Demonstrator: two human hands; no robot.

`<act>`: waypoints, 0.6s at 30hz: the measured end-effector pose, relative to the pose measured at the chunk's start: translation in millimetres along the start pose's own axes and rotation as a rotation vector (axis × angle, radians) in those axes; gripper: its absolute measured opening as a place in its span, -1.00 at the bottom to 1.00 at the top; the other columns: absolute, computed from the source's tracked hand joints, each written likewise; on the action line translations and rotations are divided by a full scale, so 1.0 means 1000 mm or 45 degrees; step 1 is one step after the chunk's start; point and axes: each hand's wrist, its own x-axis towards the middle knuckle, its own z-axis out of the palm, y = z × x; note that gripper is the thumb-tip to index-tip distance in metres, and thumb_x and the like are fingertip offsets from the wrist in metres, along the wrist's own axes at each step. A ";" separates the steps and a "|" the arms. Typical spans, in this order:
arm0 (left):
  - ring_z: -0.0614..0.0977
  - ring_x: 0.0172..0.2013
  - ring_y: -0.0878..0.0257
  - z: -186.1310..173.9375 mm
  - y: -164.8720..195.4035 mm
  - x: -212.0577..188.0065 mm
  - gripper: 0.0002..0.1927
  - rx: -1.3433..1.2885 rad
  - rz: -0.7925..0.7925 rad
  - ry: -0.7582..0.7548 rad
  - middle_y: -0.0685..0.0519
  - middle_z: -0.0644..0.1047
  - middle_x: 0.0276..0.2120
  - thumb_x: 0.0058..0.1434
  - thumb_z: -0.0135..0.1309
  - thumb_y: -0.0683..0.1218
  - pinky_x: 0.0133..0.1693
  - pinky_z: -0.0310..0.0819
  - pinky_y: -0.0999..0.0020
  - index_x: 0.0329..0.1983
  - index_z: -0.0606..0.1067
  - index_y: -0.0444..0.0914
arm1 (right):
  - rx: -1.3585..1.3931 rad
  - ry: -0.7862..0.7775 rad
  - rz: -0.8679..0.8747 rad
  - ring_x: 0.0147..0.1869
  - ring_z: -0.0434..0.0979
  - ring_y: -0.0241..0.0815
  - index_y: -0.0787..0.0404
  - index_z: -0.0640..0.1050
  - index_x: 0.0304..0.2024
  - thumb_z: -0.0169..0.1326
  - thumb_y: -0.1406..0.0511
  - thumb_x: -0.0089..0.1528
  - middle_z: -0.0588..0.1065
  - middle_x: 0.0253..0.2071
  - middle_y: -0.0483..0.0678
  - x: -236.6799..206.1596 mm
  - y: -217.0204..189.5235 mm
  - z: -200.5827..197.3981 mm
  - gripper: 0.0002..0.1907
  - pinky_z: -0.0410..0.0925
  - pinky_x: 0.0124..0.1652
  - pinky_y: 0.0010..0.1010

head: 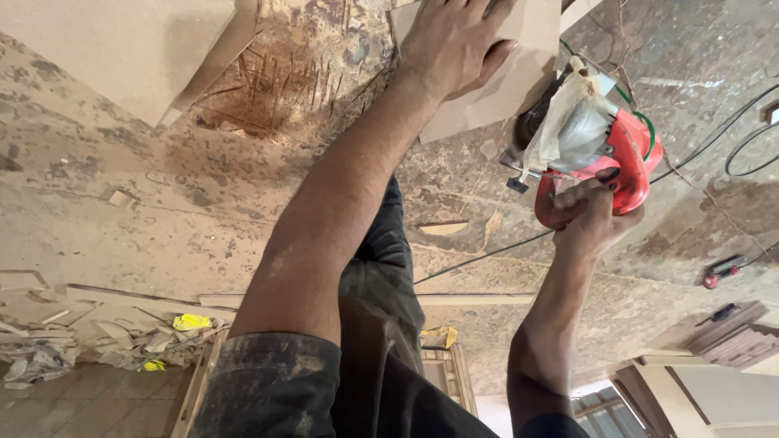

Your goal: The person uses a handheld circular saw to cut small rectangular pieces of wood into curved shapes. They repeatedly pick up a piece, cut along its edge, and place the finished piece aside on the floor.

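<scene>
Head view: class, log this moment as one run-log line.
left hand: flat on board | right hand: grips red saw | saw: at board's edge | bench: dusty

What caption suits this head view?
Left hand presses a brown board flat; right hand grips a red circular saw beside it.

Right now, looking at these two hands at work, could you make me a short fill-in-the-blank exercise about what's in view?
1. The right hand grips a power saw whose body is ____ in colour.
2. The left hand lies flat on a thin ____ board.
3. The saw stands to the ____ of the left hand.
4. A thin ____ trails across the dusty worktop below the saw.

Missing words: red; brown; right; cable
</scene>
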 end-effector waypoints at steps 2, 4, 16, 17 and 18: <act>0.43 0.18 -0.03 -0.003 0.000 0.000 -0.37 -0.085 -0.012 -0.036 -0.16 0.41 0.24 0.49 -0.11 0.27 0.13 0.31 -0.08 0.44 0.29 -0.21 | 0.013 0.033 0.056 -0.53 0.35 -0.20 0.40 0.41 -0.09 -0.04 0.51 0.25 0.36 -0.45 -0.02 0.006 -0.002 -0.001 -0.83 0.34 -0.51 -0.35; 0.39 0.20 -0.04 -0.008 0.000 0.001 -0.34 -0.075 0.002 -0.010 -0.15 0.39 0.25 0.48 -0.10 0.28 0.17 0.26 -0.07 0.44 0.29 -0.22 | 0.015 0.008 0.068 -0.52 0.36 -0.20 0.38 0.42 -0.08 -0.05 0.50 0.24 0.36 -0.45 -0.02 0.009 -0.004 -0.002 -0.81 0.35 -0.49 -0.34; 0.30 0.21 -0.06 -0.033 0.003 0.005 -0.30 0.127 0.027 -0.068 -0.13 0.31 0.30 0.45 -0.08 0.30 0.16 0.20 -0.10 0.45 0.32 -0.25 | -0.117 -0.100 -0.002 -0.53 0.36 -0.17 0.38 0.42 -0.10 -0.06 0.52 0.25 0.39 -0.47 0.01 0.039 -0.014 -0.001 -0.84 0.35 -0.49 -0.34; 0.31 0.19 -0.05 -0.033 0.003 0.004 -0.29 0.106 0.024 -0.095 -0.13 0.31 0.31 0.45 -0.08 0.29 0.13 0.21 -0.09 0.46 0.31 -0.25 | -0.120 -0.113 -0.017 -0.53 0.35 -0.17 0.39 0.42 -0.09 -0.06 0.52 0.25 0.40 -0.45 0.02 0.041 -0.013 0.000 -0.83 0.34 -0.49 -0.34; 0.31 0.20 -0.04 -0.033 0.002 0.004 -0.29 0.113 0.028 -0.085 -0.12 0.31 0.31 0.44 -0.08 0.30 0.13 0.21 -0.09 0.47 0.31 -0.24 | -0.128 -0.137 -0.027 -0.52 0.36 -0.17 0.39 0.41 -0.09 -0.07 0.52 0.26 0.39 -0.45 0.02 0.044 -0.012 0.002 -0.83 0.35 -0.47 -0.34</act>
